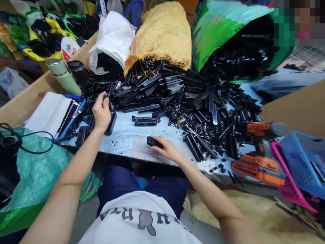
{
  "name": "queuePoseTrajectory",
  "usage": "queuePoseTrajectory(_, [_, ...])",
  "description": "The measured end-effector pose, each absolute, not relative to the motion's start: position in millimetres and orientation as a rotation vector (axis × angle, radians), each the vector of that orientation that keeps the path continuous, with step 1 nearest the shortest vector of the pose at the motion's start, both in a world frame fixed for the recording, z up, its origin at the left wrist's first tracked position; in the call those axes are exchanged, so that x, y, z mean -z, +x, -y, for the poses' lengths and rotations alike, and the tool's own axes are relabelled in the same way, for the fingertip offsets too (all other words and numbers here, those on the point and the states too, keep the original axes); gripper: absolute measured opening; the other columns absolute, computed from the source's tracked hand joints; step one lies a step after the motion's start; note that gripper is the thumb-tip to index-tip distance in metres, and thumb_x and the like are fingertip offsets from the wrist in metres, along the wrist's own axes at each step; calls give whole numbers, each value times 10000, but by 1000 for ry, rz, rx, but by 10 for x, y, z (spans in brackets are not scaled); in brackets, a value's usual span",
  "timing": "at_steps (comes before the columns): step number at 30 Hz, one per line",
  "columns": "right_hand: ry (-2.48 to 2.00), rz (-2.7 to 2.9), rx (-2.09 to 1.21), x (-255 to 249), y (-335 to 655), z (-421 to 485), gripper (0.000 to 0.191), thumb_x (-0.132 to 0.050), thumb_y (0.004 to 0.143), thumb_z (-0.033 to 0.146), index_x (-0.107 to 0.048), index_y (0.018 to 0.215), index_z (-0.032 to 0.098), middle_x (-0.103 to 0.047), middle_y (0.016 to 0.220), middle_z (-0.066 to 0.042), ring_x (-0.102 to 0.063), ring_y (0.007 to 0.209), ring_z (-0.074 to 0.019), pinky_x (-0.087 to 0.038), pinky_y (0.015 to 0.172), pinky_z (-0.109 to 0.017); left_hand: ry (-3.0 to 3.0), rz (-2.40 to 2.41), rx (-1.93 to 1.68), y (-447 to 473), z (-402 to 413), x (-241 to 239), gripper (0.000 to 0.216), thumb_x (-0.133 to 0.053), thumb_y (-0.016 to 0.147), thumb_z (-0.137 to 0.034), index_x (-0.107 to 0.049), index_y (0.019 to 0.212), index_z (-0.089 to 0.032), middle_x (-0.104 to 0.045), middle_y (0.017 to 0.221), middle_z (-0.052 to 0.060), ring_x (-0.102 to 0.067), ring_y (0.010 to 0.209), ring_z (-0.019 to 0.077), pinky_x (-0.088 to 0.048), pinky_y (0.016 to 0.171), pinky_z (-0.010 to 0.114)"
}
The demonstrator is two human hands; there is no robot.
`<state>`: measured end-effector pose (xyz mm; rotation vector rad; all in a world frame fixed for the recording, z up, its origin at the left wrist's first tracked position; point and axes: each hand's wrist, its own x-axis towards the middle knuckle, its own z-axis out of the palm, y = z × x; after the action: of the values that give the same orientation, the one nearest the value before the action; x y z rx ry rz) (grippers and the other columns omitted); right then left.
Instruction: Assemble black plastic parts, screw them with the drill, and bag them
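Observation:
My left hand [102, 111] is raised over the left part of the table, fingers curled around a small dark piece [108, 99] whose kind I cannot make out. Close to the table's front edge, my right hand [166, 147] grips a short black slotted plastic part [153, 142] from its right side. Between the hands and farther back lies a black folded multi-part assembly [145, 121]. Just right of my left wrist is a long black bar [111, 123]. Behind everything spreads a heap of black plastic parts [167, 86].
Loose screws [200, 127] are scattered right of centre. An orange power drill [259, 130] stands at the right beside a blue basket [304, 159]. A yellow sack [162, 34] and a green bag [223, 30] spill parts at the back. A light green bottle [63, 78] stands at the left.

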<state>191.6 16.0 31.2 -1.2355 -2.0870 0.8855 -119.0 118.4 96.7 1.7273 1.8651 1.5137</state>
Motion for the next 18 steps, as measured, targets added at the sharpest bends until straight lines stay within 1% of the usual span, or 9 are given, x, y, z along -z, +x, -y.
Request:
queuePoseTrajectory(1, [-1256,2084,-884,-321,1912,-115,493,-555,848,471,-515,1291,259,-605,1093,-89,-582,991,-228,-472,888,-408,1721,-1748,-1444,-1022,-1028,-907,366,-296,963,-407,-444,1204,-175,-584,821,22,-606,780,143,-485,771,303])
queuePoseTrajectory(2, [-1290,2016,-918,-322,1900,-82,498,-518,868,476,-489,1317,263,-600,1096,-88,-599,947,-217,-483,877,-408,1728,-1653,-1347,-847,-871,-837,360,-350,947,-422,-447,1195,-180,-580,790,14,-603,746,143,-489,734,297])
queuePoseTrajectory(4, [-1337,1754,-1073,-305,1856,-49,527,-442,899,497,-416,1374,269,-599,1089,-87,-631,800,-181,-532,781,-380,1765,-1492,-1142,-506,-572,-692,364,-517,873,-418,-469,1145,-181,-594,808,17,-604,743,150,-496,696,289])
queuePoseTrajectory(5, [-1334,1611,-1166,-293,1826,-45,548,-412,905,513,-381,1396,270,-610,1051,-81,-631,712,-161,-551,706,-357,1795,-1402,-1066,-356,-438,-630,334,-552,852,-395,-496,1104,-183,-609,846,26,-608,763,153,-500,698,287])
queuePoseTrajectory(7, [-1292,1385,-1312,-279,1765,-43,589,-389,902,543,-337,1422,271,-629,918,-54,-605,590,-140,-556,581,-320,1855,-1236,-963,-122,-223,-549,240,-515,875,-337,-550,1058,-186,-633,906,41,-616,789,153,-508,722,290])
queuePoseTrajectory(8, [-1265,1316,-1354,-281,1741,-39,605,-395,896,553,-329,1428,272,-626,858,-38,-597,570,-137,-554,552,-310,1882,-1183,-947,-42,-145,-532,227,-476,895,-309,-573,1060,-185,-640,929,48,-619,802,154,-509,741,295])
queuePoseTrajectory(10, [-1220,1265,-1375,-302,1721,-22,621,-434,878,559,-343,1425,278,-611,817,-17,-593,575,-130,-558,543,-300,1925,-1156,-978,48,-45,-531,273,-424,919,-273,-594,1111,-180,-647,959,64,-622,837,161,-509,782,307])
queuePoseTrajectory(15, [-1174,1572,-1175,-380,1837,27,547,-535,849,490,-458,1359,305,-583,948,-17,-568,578,-86,-560,572,-279,2038,-1196,-1124,79,27,-572,339,-426,926,-268,-571,1214,-166,-623,990,85,-599,940,172,-498,846,310])
queuePoseTrajectory(18, [-1184,1748,-985,-406,1902,38,527,-515,879,447,-429,1380,305,-585,992,-28,-570,608,-91,-555,623,-284,2049,-1237,-1142,109,45,-567,332,-437,925,-283,-581,1208,-187,-603,980,77,-597,917,161,-498,841,305])
